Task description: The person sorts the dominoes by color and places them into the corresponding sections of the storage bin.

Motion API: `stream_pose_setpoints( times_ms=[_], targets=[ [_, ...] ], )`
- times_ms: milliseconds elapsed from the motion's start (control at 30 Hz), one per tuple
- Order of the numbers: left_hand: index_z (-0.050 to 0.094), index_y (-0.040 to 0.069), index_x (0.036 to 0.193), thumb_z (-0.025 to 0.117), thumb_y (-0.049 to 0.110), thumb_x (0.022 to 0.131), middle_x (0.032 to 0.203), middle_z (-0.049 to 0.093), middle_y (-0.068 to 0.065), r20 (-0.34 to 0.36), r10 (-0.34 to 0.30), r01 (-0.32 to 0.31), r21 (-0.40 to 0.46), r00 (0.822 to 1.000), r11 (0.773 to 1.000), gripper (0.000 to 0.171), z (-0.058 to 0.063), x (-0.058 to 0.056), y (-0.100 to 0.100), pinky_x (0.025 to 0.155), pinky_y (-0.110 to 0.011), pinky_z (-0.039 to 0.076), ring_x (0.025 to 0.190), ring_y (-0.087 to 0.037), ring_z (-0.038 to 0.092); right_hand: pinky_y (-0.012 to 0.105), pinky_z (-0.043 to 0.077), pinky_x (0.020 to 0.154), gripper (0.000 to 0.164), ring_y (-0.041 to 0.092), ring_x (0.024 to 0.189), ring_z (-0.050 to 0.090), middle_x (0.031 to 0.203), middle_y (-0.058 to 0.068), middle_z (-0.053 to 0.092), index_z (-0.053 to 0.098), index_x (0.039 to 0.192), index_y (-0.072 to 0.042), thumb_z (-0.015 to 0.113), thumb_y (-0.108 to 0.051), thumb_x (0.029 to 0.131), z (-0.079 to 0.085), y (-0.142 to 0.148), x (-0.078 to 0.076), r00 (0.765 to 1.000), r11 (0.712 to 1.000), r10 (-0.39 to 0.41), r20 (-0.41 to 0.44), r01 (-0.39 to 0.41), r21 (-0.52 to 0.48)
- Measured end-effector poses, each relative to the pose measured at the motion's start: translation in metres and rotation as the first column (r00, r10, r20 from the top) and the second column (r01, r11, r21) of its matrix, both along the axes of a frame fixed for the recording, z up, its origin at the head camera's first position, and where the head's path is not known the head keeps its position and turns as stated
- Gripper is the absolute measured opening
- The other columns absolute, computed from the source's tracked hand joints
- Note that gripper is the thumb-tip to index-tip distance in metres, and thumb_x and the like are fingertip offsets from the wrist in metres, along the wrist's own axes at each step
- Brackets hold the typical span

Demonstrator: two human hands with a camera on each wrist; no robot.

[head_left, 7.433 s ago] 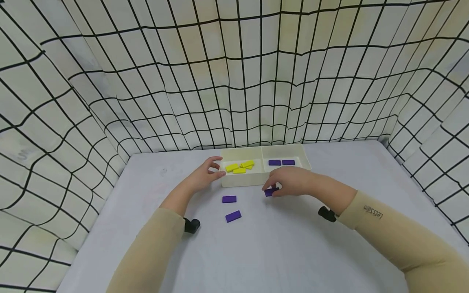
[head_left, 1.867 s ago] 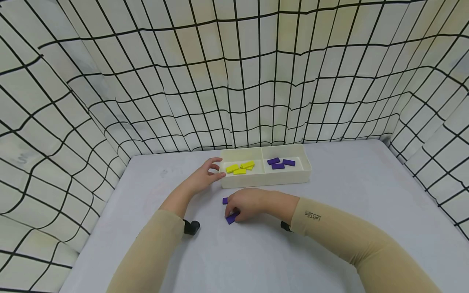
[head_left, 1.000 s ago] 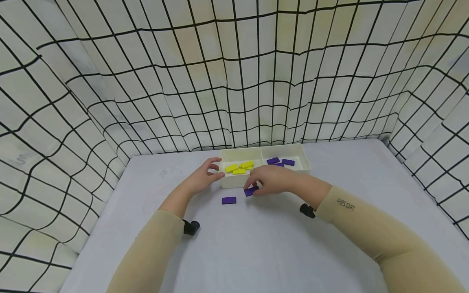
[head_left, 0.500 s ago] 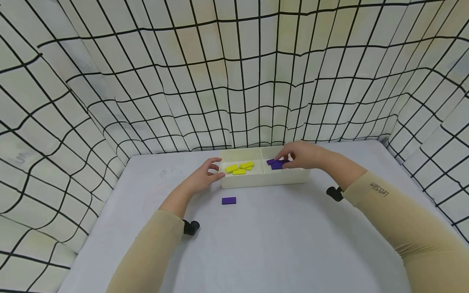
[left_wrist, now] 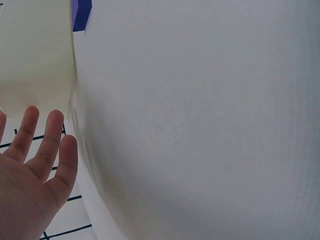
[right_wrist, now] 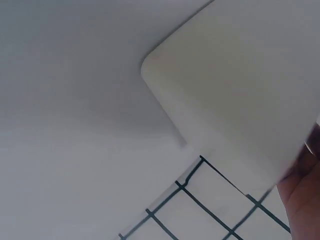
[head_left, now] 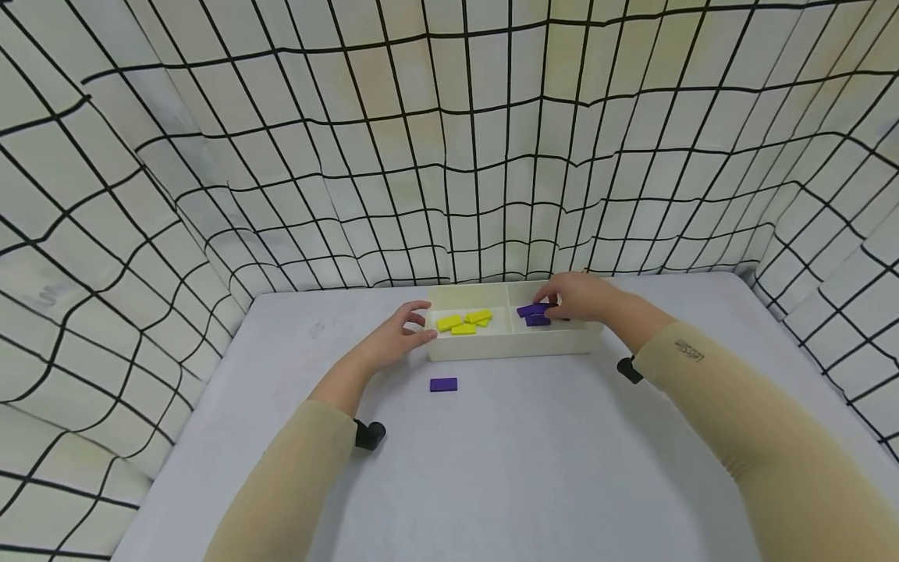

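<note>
A cream two-compartment box (head_left: 513, 346) stands near the back edge of the table. My left hand (head_left: 393, 336) rests at its left end, fingers (left_wrist: 50, 145) extended and spread in the left wrist view. Over the right compartment, my right hand (head_left: 579, 298) pinches a purple block among other purple blocks (head_left: 538, 320), partly covering them. Several yellow blocks (head_left: 463, 329) lie in the left compartment. One purple block (head_left: 443, 385) lies on the table in front of the box. In the right wrist view the box wall (right_wrist: 225, 90) hides most of the fingers.
A white cloth covers the table (head_left: 506, 468). Behind it and along both sides hangs white sheeting with a black grid net (head_left: 477, 156). Each wrist carries a small black camera, such as the left one (head_left: 369, 435).
The right hand has carried purple blocks one after another from the table into the right compartment, most recently the tilted front one. The left hand stays at the box's left end.
</note>
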State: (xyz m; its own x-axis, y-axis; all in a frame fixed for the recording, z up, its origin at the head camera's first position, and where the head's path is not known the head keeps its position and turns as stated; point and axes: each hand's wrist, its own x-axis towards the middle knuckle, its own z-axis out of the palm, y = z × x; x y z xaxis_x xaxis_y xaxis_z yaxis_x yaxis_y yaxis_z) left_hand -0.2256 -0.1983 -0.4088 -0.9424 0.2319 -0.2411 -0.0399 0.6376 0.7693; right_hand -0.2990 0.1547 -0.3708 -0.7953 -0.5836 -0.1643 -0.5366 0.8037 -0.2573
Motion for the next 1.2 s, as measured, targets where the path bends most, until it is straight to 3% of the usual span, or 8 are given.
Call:
stream_pose_setpoints(
  times_ms=[167, 567, 833, 1200],
  targets=[
    [0.027, 0.030, 0.152, 0.065, 0.042, 0.095, 0.142, 0.045, -0.008, -0.003, -0.008, 0.008, 0.006, 1.000, 1.000, 0.069, -0.001, -0.001, 0.001, 0.107, -0.052, 0.039, 0.131, -0.031, 0.048, 0.038, 0.048, 0.081, 0.028, 0.020, 0.090, 0.056, 0.099, 0.001, 0.065, 0.072, 0.120, -0.016, 0.070, -0.024, 0.093, -0.012, -0.008, -0.010, 0.999, 0.999, -0.033, 0.015, 0.033, 0.029],
    [0.028, 0.030, 0.152, 0.065, 0.040, 0.096, 0.142, 0.045, -0.008, -0.005, -0.007, 0.007, 0.011, 1.000, 1.000, 0.069, -0.001, -0.002, 0.003, 0.105, -0.051, 0.041, 0.129, -0.030, 0.050, 0.042, 0.049, 0.090, 0.022, 0.021, 0.099, 0.063, 0.106, 0.001, 0.069, 0.072, 0.113, -0.014, 0.072, -0.022, 0.092, -0.021, -0.023, -0.010, 0.992, 0.989, 0.087, -0.087, -0.075, 0.129],
    [0.028, 0.032, 0.152, 0.066, 0.045, 0.094, 0.140, 0.046, -0.006, -0.002, -0.003, 0.003, -0.001, 1.000, 1.000, 0.070, -0.001, -0.003, 0.001, 0.105, -0.050, 0.042, 0.129, -0.029, 0.050, 0.043, 0.049, 0.092, 0.026, 0.022, 0.103, 0.062, 0.112, 0.002, 0.068, 0.071, 0.117, -0.015, 0.071, -0.023, 0.093, -0.023, -0.028, -0.013, 0.990, 0.979, 0.100, -0.103, -0.080, 0.185],
    [0.027, 0.030, 0.153, 0.066, 0.039, 0.096, 0.143, 0.044, -0.008, 0.010, 0.004, -0.004, 0.008, 1.000, 1.000, 0.069, 0.000, -0.003, 0.001, 0.106, -0.052, 0.040, 0.131, -0.031, 0.048, 0.044, 0.048, 0.094, 0.029, 0.022, 0.104, 0.061, 0.112, 0.003, 0.067, 0.070, 0.122, -0.016, 0.070, -0.025, 0.094, -0.020, -0.024, -0.011, 0.997, 0.994, 0.032, -0.067, -0.024, 0.109]
  ],
)
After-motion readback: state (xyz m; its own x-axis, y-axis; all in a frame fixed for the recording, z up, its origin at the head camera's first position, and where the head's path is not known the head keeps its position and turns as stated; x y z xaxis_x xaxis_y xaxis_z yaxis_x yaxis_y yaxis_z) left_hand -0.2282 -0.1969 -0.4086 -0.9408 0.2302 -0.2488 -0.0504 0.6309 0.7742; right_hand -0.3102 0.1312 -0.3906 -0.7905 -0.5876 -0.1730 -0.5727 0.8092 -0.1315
